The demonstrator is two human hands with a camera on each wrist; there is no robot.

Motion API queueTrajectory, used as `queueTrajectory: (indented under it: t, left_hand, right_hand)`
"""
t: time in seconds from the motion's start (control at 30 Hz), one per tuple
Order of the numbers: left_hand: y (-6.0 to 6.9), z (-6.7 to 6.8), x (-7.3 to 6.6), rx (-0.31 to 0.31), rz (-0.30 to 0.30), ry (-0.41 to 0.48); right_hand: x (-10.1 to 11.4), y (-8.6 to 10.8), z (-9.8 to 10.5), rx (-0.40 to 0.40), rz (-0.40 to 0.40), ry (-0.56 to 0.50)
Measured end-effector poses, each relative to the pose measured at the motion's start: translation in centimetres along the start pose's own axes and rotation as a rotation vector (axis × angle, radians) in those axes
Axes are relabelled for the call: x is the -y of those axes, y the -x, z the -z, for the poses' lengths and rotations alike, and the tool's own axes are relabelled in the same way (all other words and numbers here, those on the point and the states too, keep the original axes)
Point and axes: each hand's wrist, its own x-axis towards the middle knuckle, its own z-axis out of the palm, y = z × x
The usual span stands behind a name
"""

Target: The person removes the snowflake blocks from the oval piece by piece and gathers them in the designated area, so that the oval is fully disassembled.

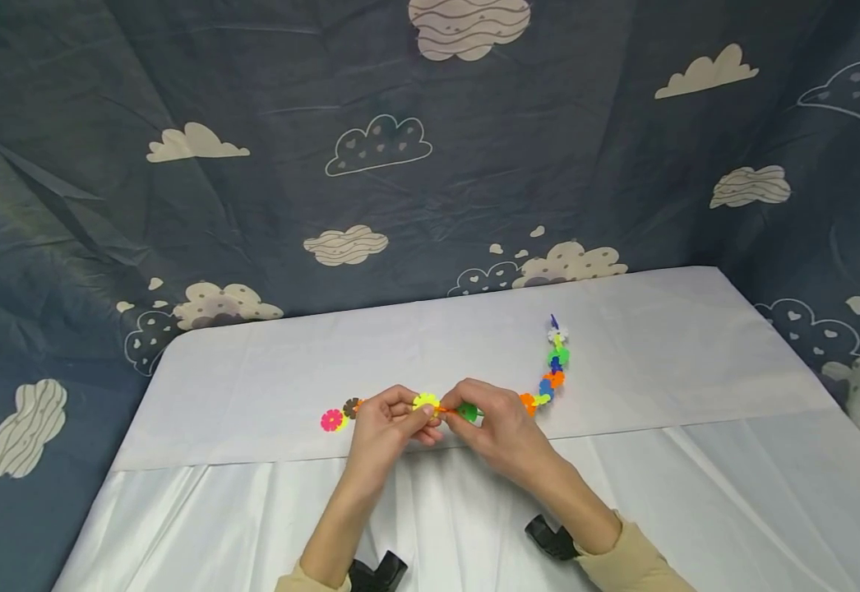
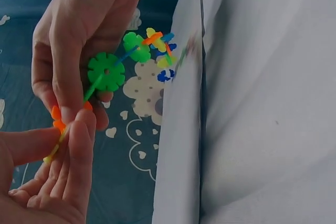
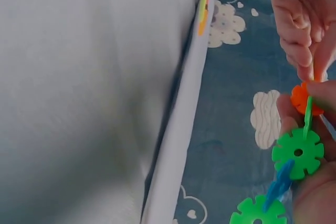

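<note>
The left hand (image 1: pixel 391 421) pinches a yellow disc (image 1: pixel 426 400); the right hand (image 1: pixel 502 427) grips an orange disc (image 3: pixel 301 99) next to it (the grip hides the joint, so I cannot tell whether they interlock). The flower chain (image 1: pixel 555 379), trailing over the table (image 1: pixel 645 353), should handle light and stiff, best held by rims. No container shows.
</note>
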Motion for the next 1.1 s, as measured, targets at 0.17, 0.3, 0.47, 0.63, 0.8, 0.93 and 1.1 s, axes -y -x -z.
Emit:
queueTrajectory:
  t: [0.17,0.3,0.47,0.63,0.8,0.93,1.1]
  left_hand:
    - [0.1,-0.5,-0.2,-0.034,-0.008,-0.013]
    - [0.1,-0.5,-0.3,-0.047,0.008,0.001]
    - [0.0,-0.2,-0.3,-0.158,-0.042,-0.146]
    - [-0.4,1.6,-0.6,-0.241,-0.055,-0.213]
    - [-0.8,4.2,-0.8,-0.267,-0.046,-0.499]
    - [-1.0,5.9,-0.5,-0.315,-0.09,-0.847]
    - [-1.1,6.3,-0.4,-0.349,-0.159,-0.945]
  right_hand:
    - [-0.1,0.1,-0.3,-0.016,-0.006,0.004]
    - [0.0,0.1,-0.4,-0.013,-0.012,0.001]
    - [-0.1,0.1,-0.3,-0.04,-0.012,0.033]
    - [-0.3,0.0,0.3,-0.045,-0.049,0.022]
    - [-0.4,0.1,0.4,-0.011,-0.082,-0.045]
    - [-0.3,0.1,0.4,0.009,-0.109,-0.056]
    - [-0.3,0.1,0.4,0.041,-0.132,-0.045]
